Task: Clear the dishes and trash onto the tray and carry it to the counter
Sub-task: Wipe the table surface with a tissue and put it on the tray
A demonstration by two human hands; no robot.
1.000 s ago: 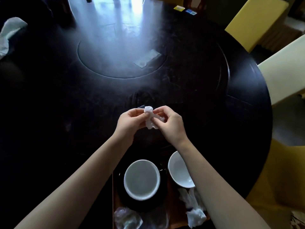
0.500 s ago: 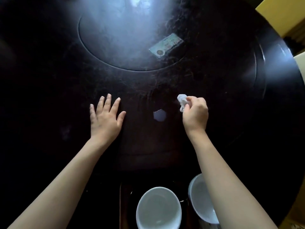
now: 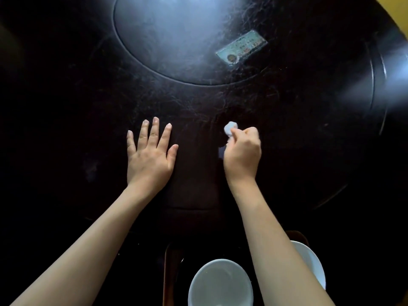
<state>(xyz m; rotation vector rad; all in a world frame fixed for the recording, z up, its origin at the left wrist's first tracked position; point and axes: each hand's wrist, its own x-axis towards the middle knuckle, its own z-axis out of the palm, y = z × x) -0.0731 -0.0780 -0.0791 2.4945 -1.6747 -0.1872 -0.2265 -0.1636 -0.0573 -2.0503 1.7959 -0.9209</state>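
My right hand is closed on a small crumpled white tissue, pressing it against the dark round table. A pale patch on the table shows just left of that hand. My left hand lies flat on the table, palm down, fingers spread, holding nothing. At the bottom edge a wooden tray carries a white bowl. A second white bowl sits to its right, partly hidden behind my right forearm.
A round inset disc fills the table's middle, with a rectangular card or label lying at its right edge. Glare covers the table's far part and right rim. A yellow chair corner shows at the top right.
The hands, which together held the tissue a second ago, have parted. The left hand now rests flat on the table. The right hand has slid the tissue onto the pale patch.
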